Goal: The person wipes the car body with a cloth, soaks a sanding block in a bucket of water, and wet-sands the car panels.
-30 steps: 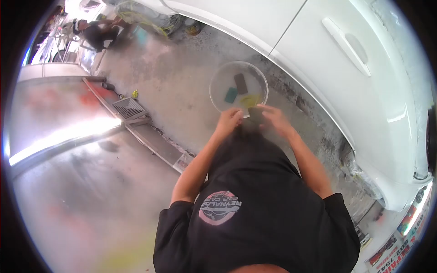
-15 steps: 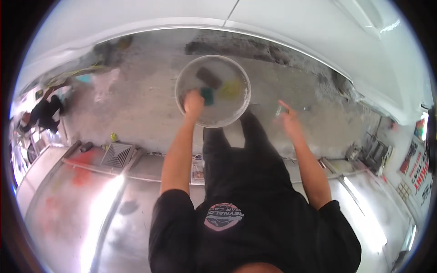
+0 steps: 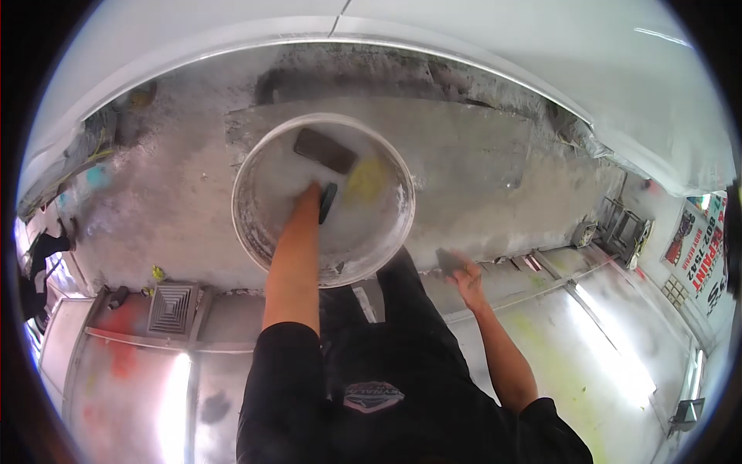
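Right hand pinching dark pad, probably light, bendy, best edge-held; left hand sitting in bucket, grip unclear.

Left grip in bucket, right grip holding sheet

A slatted square vent sits at left, a lettered sign far right.

Bkt top open, rim rnd, car fwd
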`<act>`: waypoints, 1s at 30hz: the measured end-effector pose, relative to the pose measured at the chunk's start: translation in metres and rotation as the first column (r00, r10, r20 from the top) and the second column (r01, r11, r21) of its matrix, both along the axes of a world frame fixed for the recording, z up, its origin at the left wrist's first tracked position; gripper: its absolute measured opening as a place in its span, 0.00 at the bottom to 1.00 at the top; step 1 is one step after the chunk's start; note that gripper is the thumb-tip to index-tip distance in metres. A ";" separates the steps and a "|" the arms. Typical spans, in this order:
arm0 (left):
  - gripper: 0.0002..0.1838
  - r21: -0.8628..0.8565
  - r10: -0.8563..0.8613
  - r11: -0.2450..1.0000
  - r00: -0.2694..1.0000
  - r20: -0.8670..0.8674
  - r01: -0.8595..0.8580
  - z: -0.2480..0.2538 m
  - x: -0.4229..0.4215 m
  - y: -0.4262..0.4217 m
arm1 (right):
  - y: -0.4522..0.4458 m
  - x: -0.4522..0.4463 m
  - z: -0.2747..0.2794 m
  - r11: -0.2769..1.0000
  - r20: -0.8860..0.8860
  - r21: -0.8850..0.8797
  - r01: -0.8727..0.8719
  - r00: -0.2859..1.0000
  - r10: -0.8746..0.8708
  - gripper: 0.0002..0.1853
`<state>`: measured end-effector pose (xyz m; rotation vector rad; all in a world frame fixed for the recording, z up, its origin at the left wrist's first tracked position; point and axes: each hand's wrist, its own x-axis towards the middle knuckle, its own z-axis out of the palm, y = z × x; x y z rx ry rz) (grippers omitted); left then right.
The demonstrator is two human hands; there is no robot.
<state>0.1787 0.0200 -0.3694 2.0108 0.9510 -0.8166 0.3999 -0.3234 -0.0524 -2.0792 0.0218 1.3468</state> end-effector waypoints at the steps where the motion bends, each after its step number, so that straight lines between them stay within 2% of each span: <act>1: 0.17 -0.018 0.020 1.000 1.000 0.000 -0.020 0.003 0.006 -0.010 | -0.005 0.000 -0.002 1.000 0.001 0.003 0.010 1.000 -0.010 0.30; 4: 0.18 -0.068 0.092 0.993 0.996 -0.005 -0.092 0.019 0.023 -0.021 | -0.017 0.000 -0.011 0.984 0.100 0.052 -0.169 0.981 0.164 0.30; 7: 0.19 -0.127 0.166 0.978 0.986 -0.023 -0.167 0.034 0.020 -0.014 | -0.019 0.007 -0.005 0.970 0.136 0.031 -0.239 0.963 0.233 0.30; 9: 0.20 -0.168 0.212 0.962 0.976 -0.047 -0.217 0.042 0.005 -0.011 | -0.023 0.012 -0.001 0.959 0.222 0.047 -0.279 0.939 0.262 0.30; 11: 0.21 -0.205 0.265 0.940 0.962 -0.070 -0.273 0.047 -0.009 -0.002 | -0.022 0.015 -0.004 0.967 0.209 0.067 -0.246 0.951 0.227 0.30; 13: 0.21 -0.243 0.318 0.913 0.944 -0.087 -0.329 0.052 -0.016 0.006 | -0.018 0.022 -0.002 0.989 0.111 0.067 -0.134 0.986 0.126 0.29; 16: 0.23 -0.293 0.376 0.872 0.920 -0.113 -0.393 0.063 -0.021 0.010 | -0.015 0.024 0.001 0.995 0.098 0.029 -0.092 0.991 0.089 0.29; 20: 0.24 -0.368 0.458 0.799 0.878 -0.138 -0.475 0.078 -0.014 0.008 | -0.026 0.027 0.009 0.986 0.083 0.018 -0.164 0.983 0.162 0.28; 22: 0.25 -0.420 0.521 0.736 0.840 -0.150 -0.531 0.091 -0.007 0.007 | -0.031 0.026 0.012 0.978 0.116 0.037 -0.205 0.973 0.200 0.28; 23: 0.26 -0.455 0.553 0.694 0.818 -0.159 -0.558 0.096 -0.003 0.006 | -0.036 0.029 0.013 0.950 0.167 0.036 -0.309 0.939 0.299 0.28; 24: 0.26 -0.495 0.593 0.634 0.784 -0.182 -0.595 0.104 0.004 0.005 | -0.046 0.035 0.008 0.913 0.212 0.032 -0.407 0.895 0.392 0.28; 26: 0.27 -0.562 0.668 0.491 0.702 -0.247 -0.665 0.122 0.012 0.004 | -0.047 0.039 0.009 0.884 0.208 0.019 -0.468 0.866 0.454 0.24; 27: 0.27 -0.592 0.707 0.419 0.656 -0.262 -0.688 0.131 0.014 0.003 | -0.038 0.043 0.018 0.899 0.162 0.008 -0.438 0.887 0.431 0.20; 29: 0.29 -0.653 0.780 0.291 0.569 -0.262 -0.699 0.146 0.018 0.003 | -0.025 0.049 0.020 0.921 0.137 0.008 -0.389 0.913 0.384 0.20; 30: 0.30 -0.689 0.811 0.233 0.528 -0.252 -0.687 0.149 0.020 0.002 | -0.024 0.050 0.017 0.931 0.151 0.021 -0.364 0.922 0.356 0.24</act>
